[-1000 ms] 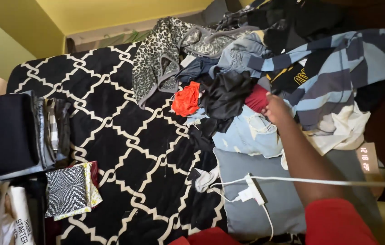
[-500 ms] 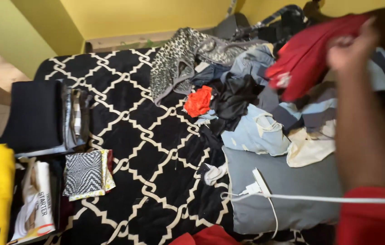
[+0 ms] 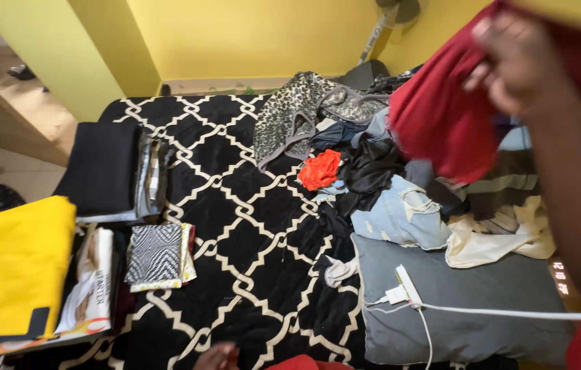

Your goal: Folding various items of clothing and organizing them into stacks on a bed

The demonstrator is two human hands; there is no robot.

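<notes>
Head view. The right hand (image 3: 516, 68) is raised at 1 o'clock, close to the camera and blurred. Its grip is closed on a bunched red fabric garment (image 3: 441, 116), which hangs clear of the bed below it; the cloth is gathered at the top, where the fingers pinch it, so the rest drapes down freely. The right forearm (image 3: 578, 205) runs down the 3 o'clock edge.

The left hand (image 3: 216, 356) shows only as a sliver at 6 o'clock, low on the black quilted bedspread with white lattice pattern (image 3: 235, 205); whether its grip is open or closed cannot be told.

Directly under the red garment lies an unsorted heap: a leopard-print cloth (image 3: 290, 113), a small orange-red cloth (image 3: 320, 169), a black garment (image 3: 369, 171) and pale blue ripped denim (image 3: 400, 216). A grey pillow (image 3: 461, 308) at 5 o'clock carries a white charger plug with cable (image 3: 400, 291).

Well apart, at 9 o'clock, folded items sit in flat stacks: a dark folded pile (image 3: 105, 171), a black-and-white zigzag folded cloth (image 3: 155, 255) and a flat yellow folded sheet (image 3: 13, 264).
</notes>
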